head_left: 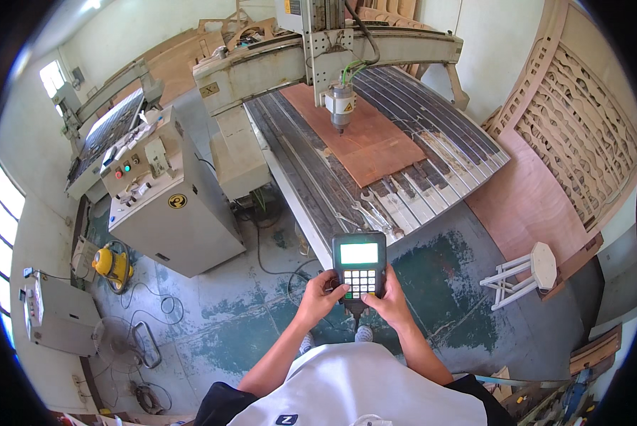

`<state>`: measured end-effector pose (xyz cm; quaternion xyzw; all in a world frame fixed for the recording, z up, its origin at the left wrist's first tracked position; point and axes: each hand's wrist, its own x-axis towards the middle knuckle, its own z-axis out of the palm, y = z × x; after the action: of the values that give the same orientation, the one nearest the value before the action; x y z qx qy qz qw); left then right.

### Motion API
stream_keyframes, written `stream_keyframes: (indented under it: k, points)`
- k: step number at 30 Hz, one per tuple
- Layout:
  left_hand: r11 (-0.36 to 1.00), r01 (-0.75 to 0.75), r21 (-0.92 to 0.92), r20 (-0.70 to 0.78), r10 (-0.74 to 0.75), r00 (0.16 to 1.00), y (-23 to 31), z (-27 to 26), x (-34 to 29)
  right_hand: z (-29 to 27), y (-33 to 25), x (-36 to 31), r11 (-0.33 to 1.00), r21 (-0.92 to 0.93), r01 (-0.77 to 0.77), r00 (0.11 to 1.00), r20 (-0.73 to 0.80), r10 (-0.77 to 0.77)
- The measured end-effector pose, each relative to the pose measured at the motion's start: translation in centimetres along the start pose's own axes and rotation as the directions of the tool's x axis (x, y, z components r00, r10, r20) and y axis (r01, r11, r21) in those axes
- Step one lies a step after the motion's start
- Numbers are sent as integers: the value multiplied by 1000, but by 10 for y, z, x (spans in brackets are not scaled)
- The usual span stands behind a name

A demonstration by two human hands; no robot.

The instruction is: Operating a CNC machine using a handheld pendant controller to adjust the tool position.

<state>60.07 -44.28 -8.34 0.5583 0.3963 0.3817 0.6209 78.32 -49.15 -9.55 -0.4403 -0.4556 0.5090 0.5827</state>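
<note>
A black handheld controller with a lit screen and a keypad is held upright in front of me, its cable running down from the lower end. My left hand grips its left side, with the thumb on the keys. Round the right side closes my right hand, its thumb at the bottom row of keys. Beyond stands a CNC router, its spindle over a reddish-brown wooden board on the slotted bed. Several wrenches lie on the bed's near end.
A grey control cabinet with buttons stands left of the bed. Cables trail over the floor near a yellow vacuum cleaner. To the right are a white stool and a large cut-out wooden panel leaning on the wall.
</note>
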Motion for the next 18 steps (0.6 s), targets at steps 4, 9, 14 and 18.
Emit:
stream_keyframes:
  k: [4, 9, 14, 18]
  points:
    - [1000, -4, -17, -1, 4, 1000, -9, 3, -2, -3, 6, -4, 1000, 1, 8, 1000, -6, -8]
    - [1000, -1, -7, -2, 1, 1000, -8, 6, -4, -7, 11, -6, 1000, -5, 7, 1000, 2, -7]
    - [1000, -22, 16, -3, 22, 1000, -13, 7, -6, -8, 14, -8, 1000, 0, 27, 1000, 4, -27]
    - [1000, -22, 0, -18, 22, 1000, -17, 11, -7, -10, 15, -12, 999, 17, 28, 1000, -4, -28]
